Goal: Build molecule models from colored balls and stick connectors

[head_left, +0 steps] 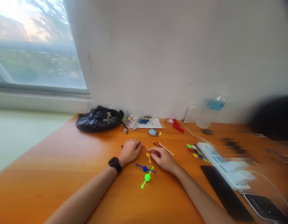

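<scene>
Both my hands rest on an orange wooden table [64,174]. My left hand [130,151], with a black watch on the wrist, lies knuckles up with its fingers curled under; what they hold, if anything, is hidden. My right hand [162,158] pinches a small yellow plastic spinner piece [148,154] between thumb and fingertips. Just in front of my hands lie a blue spinner piece [145,168] and a green spinner piece [147,177], crossing each other. Thin red, black and white sticks [163,147] lie beyond my right hand.
A black plastic bag [98,118], small packets and papers [148,122], a red tool [178,126] and a water bottle [211,109] line the wall. To the right are more coloured pieces [196,151], a white power strip [224,165], a black phone [224,193] and a charging device [265,207].
</scene>
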Demonstrator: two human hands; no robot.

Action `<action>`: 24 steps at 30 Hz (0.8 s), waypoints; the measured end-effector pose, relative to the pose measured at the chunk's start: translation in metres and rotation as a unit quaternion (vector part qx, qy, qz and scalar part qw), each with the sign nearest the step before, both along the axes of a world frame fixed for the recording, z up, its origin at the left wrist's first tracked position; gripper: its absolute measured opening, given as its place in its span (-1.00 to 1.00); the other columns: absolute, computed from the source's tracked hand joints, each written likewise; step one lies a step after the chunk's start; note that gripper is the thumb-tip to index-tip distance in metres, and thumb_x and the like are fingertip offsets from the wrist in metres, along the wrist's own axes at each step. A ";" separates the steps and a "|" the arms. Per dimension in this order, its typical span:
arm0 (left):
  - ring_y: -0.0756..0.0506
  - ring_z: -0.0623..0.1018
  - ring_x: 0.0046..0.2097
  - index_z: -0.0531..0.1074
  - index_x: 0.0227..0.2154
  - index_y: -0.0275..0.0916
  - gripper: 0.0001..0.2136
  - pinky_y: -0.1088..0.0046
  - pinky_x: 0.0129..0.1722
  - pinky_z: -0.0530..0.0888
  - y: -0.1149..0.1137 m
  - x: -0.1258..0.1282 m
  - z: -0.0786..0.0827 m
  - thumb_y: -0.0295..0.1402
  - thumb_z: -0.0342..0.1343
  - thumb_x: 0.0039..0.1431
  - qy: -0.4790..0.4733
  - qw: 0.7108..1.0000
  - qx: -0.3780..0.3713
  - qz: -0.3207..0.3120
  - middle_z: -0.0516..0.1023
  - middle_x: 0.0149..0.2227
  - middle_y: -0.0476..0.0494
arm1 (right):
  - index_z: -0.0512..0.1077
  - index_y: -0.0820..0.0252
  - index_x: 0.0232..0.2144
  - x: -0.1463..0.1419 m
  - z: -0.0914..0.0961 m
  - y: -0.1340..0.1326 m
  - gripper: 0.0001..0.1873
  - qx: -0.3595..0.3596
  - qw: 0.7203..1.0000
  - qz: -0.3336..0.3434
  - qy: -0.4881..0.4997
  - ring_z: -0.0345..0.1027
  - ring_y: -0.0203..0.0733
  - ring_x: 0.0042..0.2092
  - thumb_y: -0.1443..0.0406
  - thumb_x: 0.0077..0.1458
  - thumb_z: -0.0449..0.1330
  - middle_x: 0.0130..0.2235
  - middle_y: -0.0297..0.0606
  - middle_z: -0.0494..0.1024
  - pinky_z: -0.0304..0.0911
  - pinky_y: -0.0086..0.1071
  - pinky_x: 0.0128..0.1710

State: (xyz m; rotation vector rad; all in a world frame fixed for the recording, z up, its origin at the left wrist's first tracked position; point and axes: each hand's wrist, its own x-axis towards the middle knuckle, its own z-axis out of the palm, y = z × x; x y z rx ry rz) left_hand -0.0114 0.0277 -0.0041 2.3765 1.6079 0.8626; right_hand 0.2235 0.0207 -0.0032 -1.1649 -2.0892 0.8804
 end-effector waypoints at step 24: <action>-0.13 0.53 -0.23 0.53 -0.35 -0.17 -0.51 0.32 -0.25 0.22 -0.003 0.000 0.004 -0.17 -0.25 0.56 -0.030 0.999 -0.012 0.003 0.61 -0.31 -0.12 | 0.55 0.16 -0.35 -0.002 0.014 -0.005 -0.88 0.060 0.997 0.028 -0.043 0.36 -0.22 -0.33 0.25 0.21 0.27 -0.35 -0.29 0.52 0.23 -0.38 -0.31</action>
